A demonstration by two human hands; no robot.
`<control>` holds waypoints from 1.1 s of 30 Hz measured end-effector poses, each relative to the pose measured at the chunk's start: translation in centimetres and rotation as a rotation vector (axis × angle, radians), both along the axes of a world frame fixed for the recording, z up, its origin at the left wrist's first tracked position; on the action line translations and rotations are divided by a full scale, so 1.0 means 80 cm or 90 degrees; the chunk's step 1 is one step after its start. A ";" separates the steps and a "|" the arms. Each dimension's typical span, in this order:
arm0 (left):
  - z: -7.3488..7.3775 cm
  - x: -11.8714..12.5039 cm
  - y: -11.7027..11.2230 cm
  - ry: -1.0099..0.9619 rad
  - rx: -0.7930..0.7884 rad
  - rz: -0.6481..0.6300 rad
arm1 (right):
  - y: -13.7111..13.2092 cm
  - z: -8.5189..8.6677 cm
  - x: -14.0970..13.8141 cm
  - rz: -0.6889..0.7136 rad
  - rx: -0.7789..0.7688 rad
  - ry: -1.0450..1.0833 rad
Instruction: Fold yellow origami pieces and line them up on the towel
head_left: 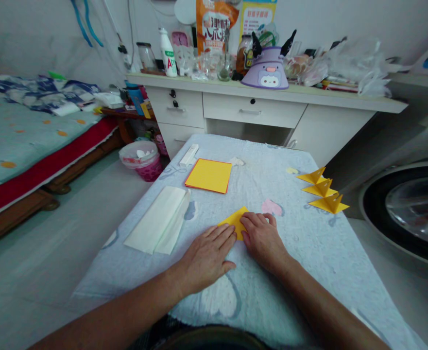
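Observation:
A folded piece of yellow origami paper [238, 222] lies on the cloth-covered table in front of me. My left hand [214, 248] rests flat over its left part, fingers stretched out and pressing down. At the paper's right edge, my right hand [263, 238] has its fingers curled and pressed together on it. Part of the paper is hidden under both hands. Farther back sits a stack of square yellow sheets [209, 175] with red-orange showing along the edges. Three folded yellow paper shapes with raised points [329, 202] stand in a row at the table's right side.
A pale folded cloth or paper [155, 218] lies left of my hands, and a small white box [189, 155] is behind it. A cluttered white desk [228, 86] borders the far side. A pink bin [143, 160] and a bed [35, 141] are leftward; a washing machine [406, 209] is rightward.

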State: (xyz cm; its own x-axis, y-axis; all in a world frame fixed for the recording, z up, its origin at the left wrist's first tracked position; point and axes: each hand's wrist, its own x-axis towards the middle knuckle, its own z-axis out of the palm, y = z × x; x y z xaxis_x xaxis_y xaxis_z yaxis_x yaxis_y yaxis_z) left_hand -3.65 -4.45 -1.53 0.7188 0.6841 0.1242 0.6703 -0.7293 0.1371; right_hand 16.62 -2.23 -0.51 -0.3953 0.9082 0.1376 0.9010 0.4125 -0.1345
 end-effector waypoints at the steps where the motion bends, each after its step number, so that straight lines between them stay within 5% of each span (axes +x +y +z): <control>1: 0.002 -0.005 -0.002 0.007 -0.005 0.004 | -0.001 0.000 0.000 0.001 0.002 -0.001; 12: 0.012 -0.054 -0.020 0.096 0.019 0.153 | -0.002 0.005 -0.001 0.002 -0.013 0.006; 19: 0.034 -0.044 -0.010 0.082 0.049 0.187 | 0.002 0.006 0.000 -0.017 -0.039 0.006; 24: 0.025 -0.010 -0.009 0.021 0.015 0.070 | 0.002 0.019 -0.016 -0.060 -0.063 -0.004; 33: 0.007 0.000 -0.012 0.050 0.016 0.069 | -0.007 0.010 -0.041 -0.133 0.008 0.003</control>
State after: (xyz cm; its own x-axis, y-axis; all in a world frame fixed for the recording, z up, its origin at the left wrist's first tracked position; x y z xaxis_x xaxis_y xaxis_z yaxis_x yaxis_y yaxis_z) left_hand -3.65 -5.43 -0.96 0.6488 0.7558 0.0887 0.7536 -0.6543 0.0629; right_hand 13.35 -2.78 0.27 -0.1980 0.9684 0.1516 0.9664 0.2188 -0.1352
